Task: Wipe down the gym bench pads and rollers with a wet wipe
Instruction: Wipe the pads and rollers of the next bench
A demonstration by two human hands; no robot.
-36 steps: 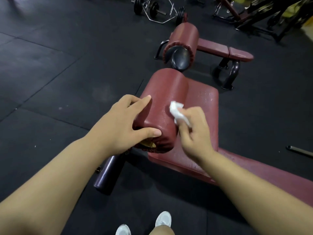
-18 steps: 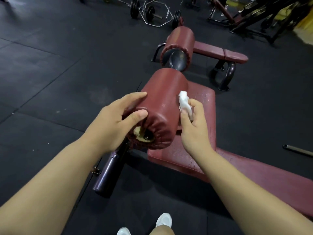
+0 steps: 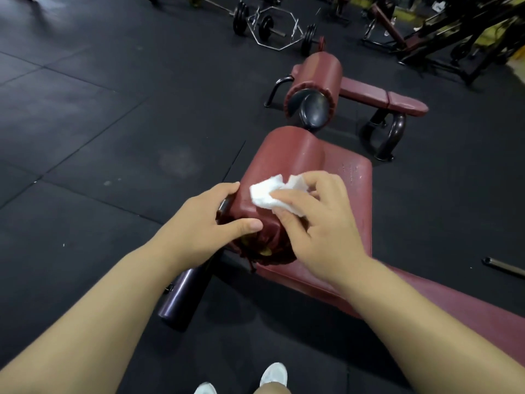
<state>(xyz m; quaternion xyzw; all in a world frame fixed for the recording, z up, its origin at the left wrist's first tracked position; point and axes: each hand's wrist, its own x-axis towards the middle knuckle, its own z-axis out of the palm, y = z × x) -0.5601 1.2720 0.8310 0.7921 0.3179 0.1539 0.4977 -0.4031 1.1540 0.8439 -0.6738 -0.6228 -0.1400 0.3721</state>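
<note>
A maroon vinyl bench pad [image 3: 356,200] stands on the black rubber floor [image 3: 113,137], with a dark red cylindrical vinyl roller [image 3: 284,160] at its head. The left hand [image 3: 204,223] grips the roller's near end. Just beside it, the right hand [image 3: 318,223] pinches a crumpled white wet wipe [image 3: 267,196] against the roller's top.

Maroon upholstery on a black floor

The roller [image 3: 287,163] is maroon, with yellow showing at its near end, and the wipe [image 3: 265,194] on it is white. Right of the roller, the pad [image 3: 352,194] is the same maroon, flecked pale. Beyond the roller, a second bench [image 3: 366,93] is maroon too. The floor [image 3: 113,137] is black with thin seams.
</note>
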